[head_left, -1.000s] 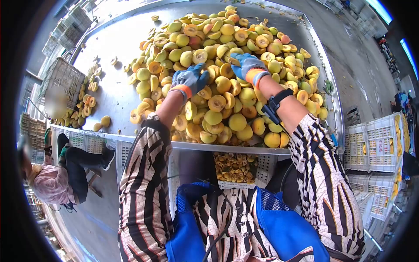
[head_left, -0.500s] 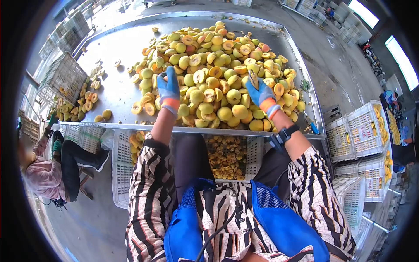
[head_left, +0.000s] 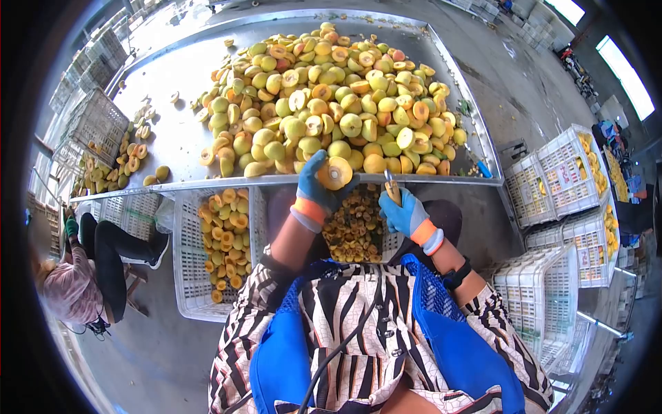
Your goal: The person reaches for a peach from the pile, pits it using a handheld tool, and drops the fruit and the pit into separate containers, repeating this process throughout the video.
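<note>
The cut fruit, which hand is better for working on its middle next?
Probably the right hand: it grips a metal-tipped tool close by, while the left hand is busy holding the cut fruit.

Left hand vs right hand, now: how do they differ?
Hold: left hand grips a cut fruit; right hand grips a small tool.
Place: in the picture, left hand overlaps the near table edge; right hand sits just below it.
Shared: both wear blue-and-grey gloves with orange cuffs.
</note>
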Demonstrator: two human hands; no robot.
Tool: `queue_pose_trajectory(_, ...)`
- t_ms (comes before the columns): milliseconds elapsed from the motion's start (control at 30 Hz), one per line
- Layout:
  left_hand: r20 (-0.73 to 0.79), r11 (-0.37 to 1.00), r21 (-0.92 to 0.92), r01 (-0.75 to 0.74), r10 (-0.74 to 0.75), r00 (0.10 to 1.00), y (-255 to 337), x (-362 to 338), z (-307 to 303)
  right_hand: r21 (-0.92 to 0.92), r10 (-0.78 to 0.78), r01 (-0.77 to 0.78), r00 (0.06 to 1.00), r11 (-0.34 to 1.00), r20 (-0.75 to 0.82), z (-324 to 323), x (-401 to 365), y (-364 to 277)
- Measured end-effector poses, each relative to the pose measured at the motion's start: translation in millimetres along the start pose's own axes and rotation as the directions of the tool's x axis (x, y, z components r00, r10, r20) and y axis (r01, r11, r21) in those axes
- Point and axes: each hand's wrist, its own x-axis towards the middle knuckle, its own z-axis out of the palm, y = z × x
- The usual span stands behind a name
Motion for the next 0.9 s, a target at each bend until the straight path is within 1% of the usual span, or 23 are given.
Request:
queue_pose_trajectory(33, 0.024, 0.998, -0.045, 0.041, -0.04, 0.999, -4, -2, 0, -0.007, -0.048, 0.048, 0.999, 0.999, 0.018, 1, -3, 2)
queue_pose_trajectory(67, 0.059, 0.999, -0.032, 0.025, -0.023, 0.998, -10, 0, -5, -0.157, -0.217, 0.212, 0.976, 0.965, -0.015, 4, -4, 7)
queue_pose_trajectory(100, 0.037, 0.996, -0.079, 0.049, -0.046, 0.998, -14, 1, -9, -0.153, -0.2, 0.194, 0.98, 0.969, -0.022, 4, -7, 11)
queue_pose_trajectory(133, 0.087, 0.997, -0.055, 0.057, -0.052, 0.995, -16, 3, -15, -0.358, -0.351, 0.314, 0.936, 0.879, -0.04, 3, -10, 14)
queue_pose_trajectory(167, 0.14, 0.998, -0.031, 0.062, -0.057, 0.988, -18, 4, -21, -0.548, -0.495, 0.405, 0.869, 0.732, -0.02, 5, -15, 10)
queue_pose_trajectory(233, 0.162, 0.999, 0.012, 0.052, -0.054, 0.985, -18, -7, -17, -0.583, -0.464, 0.372, 0.886, 0.723, -0.011, 11, -21, 1)
queue_pose_trajectory(300, 0.187, 0.998, 0.056, 0.042, -0.052, 0.981, -23, -7, -27, -0.63, -0.597, 0.497, 0.799, 0.597, 0.065, 14, -20, 3)
queue_pose_trajectory(333, 0.461, 0.726, 0.446, -0.523, 0.315, 0.83, -29, 1, -43, -0.643, -0.589, 0.498, 0.803, 0.582, 0.089, 16, -18, 4)
queue_pose_trajectory(367, 0.793, 0.074, 0.492, -0.867, 0.374, 0.481, -31, -1, -41, -0.643, -0.583, 0.491, 0.808, 0.588, 0.084, 17, -18, 4)
queue_pose_trajectory(400, 0.616, 0.7, 0.415, -0.581, 0.253, 0.746, -32, -5, -40, -0.633, -0.579, 0.512, 0.806, 0.58, 0.121, 18, -18, 3)
queue_pose_trajectory(433, 0.369, 0.994, -0.001, -0.11, 0.103, 0.924, -32, -9, -38, -0.623, -0.576, 0.533, 0.802, 0.572, 0.159, 20, -19, 2)
queue_pose_trajectory(467, 0.533, 0.801, 0.342, -0.492, 0.267, 0.803, -33, -11, -39, -0.645, -0.561, 0.522, 0.81, 0.557, 0.171, 21, -21, -1)
queue_pose_trajectory(533, 0.721, 0.369, 0.522, -0.77, 0.291, 0.628, -32, -10, -41, -0.659, -0.556, 0.515, 0.813, 0.547, 0.174, 23, -20, 0)
queue_pose_trajectory(567, 0.496, 0.909, 0.286, -0.304, 0.131, 0.858, -28, -7, -42, -0.673, -0.555, 0.514, 0.812, 0.532, 0.181, 23, -20, 0)
queue_pose_trajectory(600, 0.44, 0.997, 0.076, 0.006, -0.039, 0.897, -30, -5, -45, -0.673, -0.552, 0.51, 0.815, 0.535, 0.178, 23, -21, 0)
queue_pose_trajectory(633, 0.369, 0.941, -0.179, 0.288, -0.208, 0.906, -33, -3, -47, -0.683, -0.548, 0.505, 0.817, 0.528, 0.181, 23, -22, 0)
queue_pose_trajectory(667, 0.523, 0.997, 0.034, -0.069, 0.042, 0.851, -43, -1, -49, -0.693, -0.543, 0.5, 0.819, 0.52, 0.183, 23, -23, 1)
queue_pose_trajectory(700, 0.616, 0.959, 0.123, -0.256, 0.128, 0.777, -48, -1, -53, -0.692, -0.541, 0.497, 0.821, 0.523, 0.181, 23, -23, 2)
queue_pose_trajectory(733, 0.696, 0.879, 0.17, -0.445, 0.212, 0.686, -53, -1, -56, -0.704, -0.539, 0.493, 0.822, 0.512, 0.184, 22, -23, 5)
queue_pose_trajectory(767, 0.69, 0.712, 0.318, -0.626, 0.279, 0.668, -53, -9, -47, -0.714, -0.537, 0.489, 0.823, 0.5, 0.187, 22, -24, 7)
queue_pose_trajectory(833, 0.695, 0.488, 0.449, -0.748, 0.336, 0.636, -53, -10, -44, -0.725, -0.531, 0.482, 0.826, 0.492, 0.189, 22, -22, 14)
queue_pose_trajectory(867, 0.636, 0.378, 0.591, -0.712, 0.325, 0.7, -52, -6, -44, -0.736, -0.526, 0.476, 0.828, 0.481, 0.192, 23, -22, 16)
queue_pose_trajectory(900, 0.603, 0.318, 0.656, -0.684, 0.325, 0.729, -51, -5, -45, -0.735, -0.526, 0.475, 0.829, 0.484, 0.19, 23, -22, 18)
